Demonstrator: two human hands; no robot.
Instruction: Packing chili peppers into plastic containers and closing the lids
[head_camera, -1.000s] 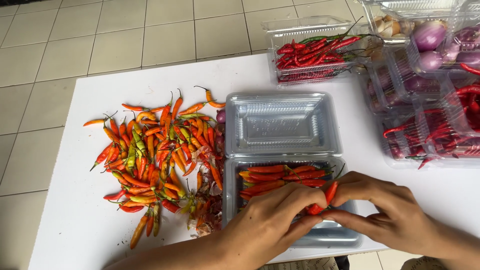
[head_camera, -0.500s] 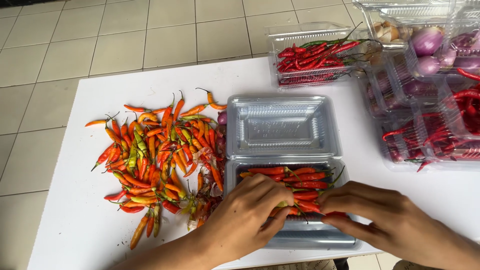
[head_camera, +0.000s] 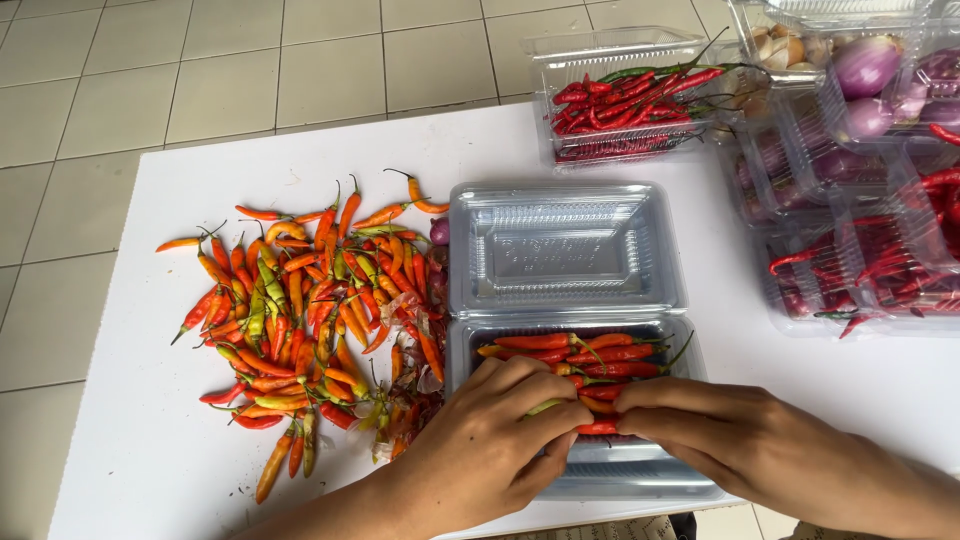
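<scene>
A clear plastic clamshell container (head_camera: 660, 478) lies open on the white table (head_camera: 150, 470), its lid (head_camera: 560, 245) folded back. Red and orange chili peppers (head_camera: 590, 355) fill its far half. My left hand (head_camera: 490, 440) and my right hand (head_camera: 725, 430) rest side by side over the container's near half, fingertips meeting on the chilies in it. The fingers of both hands curl down onto the peppers, and a pale green one shows under my left fingers. A loose heap of orange, red and green chilies (head_camera: 300, 310) lies just left of the container.
An open clear box of long red chilies (head_camera: 625, 100) stands at the back. Closed clear boxes of red chilies (head_camera: 870, 260) and purple onions (head_camera: 865, 70) are stacked at the right. Tiled floor (head_camera: 130, 90) lies beyond the table's left and far edges.
Both hands have come closer together over the container's near half and pressed chilies down into it; the red chili held up a second ago now lies among the others.
</scene>
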